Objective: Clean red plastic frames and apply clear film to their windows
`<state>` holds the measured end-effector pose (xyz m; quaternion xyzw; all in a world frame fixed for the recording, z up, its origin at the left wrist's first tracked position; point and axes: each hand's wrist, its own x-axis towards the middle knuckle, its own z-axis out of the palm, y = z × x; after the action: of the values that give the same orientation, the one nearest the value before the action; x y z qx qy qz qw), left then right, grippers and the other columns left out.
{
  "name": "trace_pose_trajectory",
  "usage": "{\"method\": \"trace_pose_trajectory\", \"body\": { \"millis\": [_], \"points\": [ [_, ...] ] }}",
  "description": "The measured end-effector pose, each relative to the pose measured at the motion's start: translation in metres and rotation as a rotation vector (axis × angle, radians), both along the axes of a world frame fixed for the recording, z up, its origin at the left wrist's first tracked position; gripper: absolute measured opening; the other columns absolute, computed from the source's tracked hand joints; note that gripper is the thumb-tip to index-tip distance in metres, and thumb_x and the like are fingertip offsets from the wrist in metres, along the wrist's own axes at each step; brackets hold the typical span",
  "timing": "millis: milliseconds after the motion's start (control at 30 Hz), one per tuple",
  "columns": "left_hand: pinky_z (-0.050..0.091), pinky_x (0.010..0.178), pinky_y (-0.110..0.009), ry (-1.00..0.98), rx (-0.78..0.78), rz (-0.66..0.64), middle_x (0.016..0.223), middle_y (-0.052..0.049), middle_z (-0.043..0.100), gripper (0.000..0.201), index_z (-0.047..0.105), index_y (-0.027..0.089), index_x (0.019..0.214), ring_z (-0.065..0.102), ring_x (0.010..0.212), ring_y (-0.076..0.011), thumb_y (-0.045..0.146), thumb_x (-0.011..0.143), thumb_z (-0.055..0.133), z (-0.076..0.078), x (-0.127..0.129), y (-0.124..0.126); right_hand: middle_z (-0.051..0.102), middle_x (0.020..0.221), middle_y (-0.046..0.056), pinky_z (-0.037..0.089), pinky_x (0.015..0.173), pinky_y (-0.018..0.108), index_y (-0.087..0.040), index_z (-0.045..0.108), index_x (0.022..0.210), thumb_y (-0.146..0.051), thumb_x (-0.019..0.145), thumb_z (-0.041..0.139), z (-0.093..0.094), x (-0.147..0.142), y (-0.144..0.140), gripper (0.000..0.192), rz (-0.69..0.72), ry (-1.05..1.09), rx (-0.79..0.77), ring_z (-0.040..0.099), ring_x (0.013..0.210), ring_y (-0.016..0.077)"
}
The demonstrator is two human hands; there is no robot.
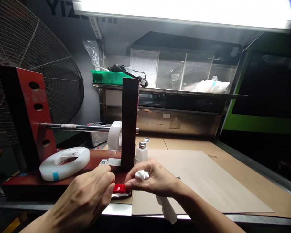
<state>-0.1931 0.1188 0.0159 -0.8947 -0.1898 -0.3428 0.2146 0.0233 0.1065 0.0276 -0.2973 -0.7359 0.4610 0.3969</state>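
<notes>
A small glossy red part (120,188) is held between my two hands, near the front edge of the bench. My left hand (86,194) is closed on its left end, the fingers hiding much of it. With thumb and index finger, my right hand (155,178) pinches the right end. A crumpled white cloth (142,175) is tucked in my right hand, and its tail hangs down below the palm. Just under the red part shows something silvery that I cannot make out. Behind my right hand stands a white bottle (142,153) with its metal lid flipped open.
To the left stands a red-and-black roll stand (129,123) with a metal rod (87,127) carrying a white roll (114,136). Another roll of clear film (48,168) lies on its base. Cardboard (184,181) covers the bench. A green bin (109,77) sits on the shelf; a large fan (63,74) is at left.
</notes>
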Motion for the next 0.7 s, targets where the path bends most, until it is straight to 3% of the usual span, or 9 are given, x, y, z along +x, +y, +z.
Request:
{"method": "trace_pose_trajectory", "body": {
  "millis": [133,200,267,333,400,467,533,600,700],
  "points": [
    [0.041,0.057,-0.027,-0.011,0.032,-0.007,0.071,0.000,0.050,0.014,0.048,0.020,0.084,0.051,0.060,-0.0145,0.010,0.089,0.040,-0.002,-0.005,-0.005,0.063,0.066,0.001,0.044,0.058,0.019,-0.012,0.070,0.075,-0.034,0.070,0.076,-0.003,-0.005,-0.002,0.023,0.038,-0.018,-0.036,0.055,0.061,0.0099],
    [0.044,0.074,-0.036,-0.136,0.032,0.122,0.087,-0.006,0.057,0.013,0.051,0.020,0.096,0.056,0.081,-0.0210,0.024,0.093,0.038,-0.003,-0.010,-0.009,0.062,0.065,0.001,0.041,0.055,0.018,-0.012,0.069,0.074,-0.030,0.075,0.071,-0.005,-0.010,-0.004,0.018,-0.019,-0.085,0.111,0.054,0.059,0.0095],
    [0.041,0.086,-0.045,-0.317,-0.062,0.336,0.105,-0.010,0.058,0.027,0.050,0.022,0.106,0.055,0.099,-0.0291,0.041,0.093,0.035,-0.003,-0.014,-0.013,0.062,0.066,0.001,0.039,0.056,0.019,-0.013,0.068,0.074,-0.026,0.080,0.065,-0.008,-0.015,-0.006,0.014,-0.117,-0.187,0.370,0.053,0.059,0.0094],
    [0.042,0.084,-0.047,-0.500,-0.346,0.556,0.103,-0.009,0.062,0.038,0.052,0.026,0.108,0.058,0.097,-0.0316,0.053,0.090,0.031,0.000,-0.015,-0.017,0.063,0.070,0.002,0.038,0.057,0.020,-0.014,0.067,0.078,-0.023,0.083,0.060,-0.013,-0.021,-0.007,0.013,-0.203,-0.280,0.621,0.054,0.061,0.0100],
    [0.045,0.071,-0.043,-0.628,-0.732,0.639,0.078,-0.004,0.065,0.046,0.053,0.029,0.109,0.062,0.076,-0.0288,0.062,0.086,0.029,0.002,-0.015,-0.019,0.064,0.073,0.002,0.036,0.055,0.021,-0.016,0.066,0.083,-0.022,0.083,0.058,-0.019,-0.028,-0.006,0.010,-0.257,-0.380,0.789,0.054,0.062,0.0107],
    [0.045,0.057,-0.037,-0.691,-1.007,0.562,0.054,0.002,0.057,0.052,0.050,0.029,0.112,0.057,0.055,-0.0241,0.067,0.082,0.033,0.002,-0.015,-0.018,0.064,0.073,0.002,0.032,0.049,0.023,-0.016,0.064,0.085,-0.018,0.081,0.057,-0.026,-0.036,-0.005,0.009,-0.293,-0.490,0.907,0.052,0.059,0.0110],
    [0.043,0.048,-0.031,-0.704,-1.101,0.464,0.050,0.005,0.054,0.054,0.047,0.028,0.115,0.050,0.047,-0.0203,0.068,0.080,0.039,-0.001,-0.016,-0.013,0.063,0.073,0.002,0.027,0.046,0.024,-0.016,0.064,0.085,-0.015,0.079,0.054,-0.031,-0.044,-0.003,0.011,-0.297,-0.551,0.982,0.050,0.056,0.0112],
    [0.042,0.045,-0.029,-0.685,-1.095,0.457,0.051,0.005,0.057,0.053,0.045,0.028,0.118,0.049,0.045,-0.0191,0.065,0.081,0.039,-0.005,-0.020,-0.007,0.063,0.072,0.002,0.029,0.047,0.023,-0.016,0.064,0.083,-0.016,0.082,0.052,-0.032,-0.050,0.000,0.012,-0.267,-0.457,0.947,0.050,0.056,0.0110],
    [0.044,0.045,-0.030,-0.613,-0.988,0.559,0.046,0.005,0.054,0.046,0.046,0.027,0.116,0.054,0.046,-0.0216,0.059,0.085,0.033,-0.007,-0.028,0.003,0.064,0.072,0.002,0.039,0.057,0.021,-0.016,0.065,0.076,-0.029,0.087,0.055,-0.030,-0.052,0.012,0.020,-0.266,-0.132,0.603,0.054,0.063,0.0111]
  ]
}}
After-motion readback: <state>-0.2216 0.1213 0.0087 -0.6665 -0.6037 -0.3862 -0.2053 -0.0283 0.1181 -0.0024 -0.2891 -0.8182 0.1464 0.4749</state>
